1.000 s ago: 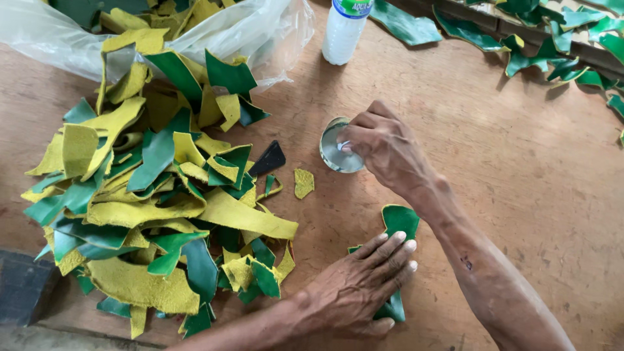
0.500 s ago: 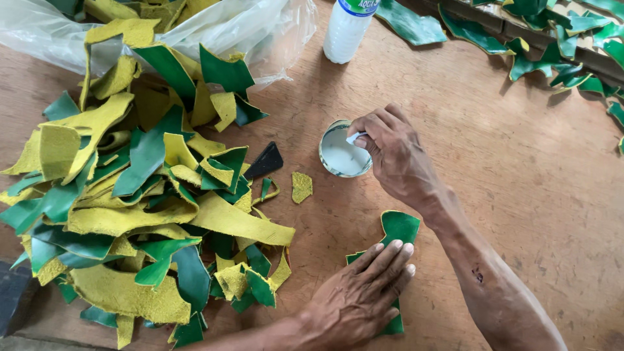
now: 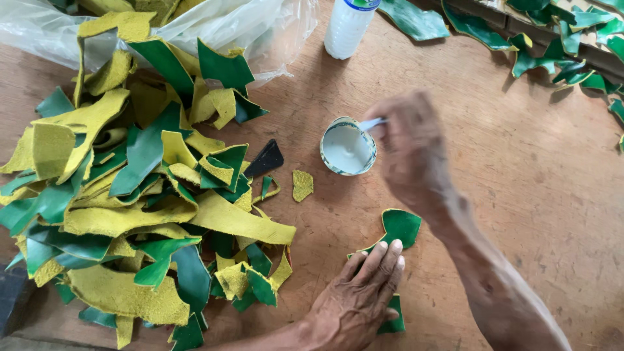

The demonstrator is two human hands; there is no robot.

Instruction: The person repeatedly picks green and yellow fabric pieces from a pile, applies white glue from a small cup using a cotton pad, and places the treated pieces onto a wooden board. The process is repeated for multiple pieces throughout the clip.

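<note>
A person sits at a brown wooden table (image 3: 520, 195). The left hand (image 3: 357, 299) lies flat, fingers spread a little, and presses down on a green leather piece with a curved edge (image 3: 401, 226). That keeps the piece from sliding. This piece lies near the person, at about 6 o'clock from the small round tin of white paste (image 3: 348, 147).

The right hand (image 3: 409, 146) is blurry. It sits at 3 o'clock of the tin and seems to pinch a small pale stick or brush (image 3: 372, 123), with the tip over the tin rim. I cannot tell how tight the pinch is. The tin stands close to both hands, so it is easy to dip into.

At 9 o'clock of the tin, a big pile of green and yellow leather scraps (image 3: 130, 195) spills from a clear plastic bag (image 3: 260, 32). A white plastic bottle (image 3: 348, 26) stands at 12 o'clock. More green pieces (image 3: 552, 39) lie at 2 o'clock.
</note>
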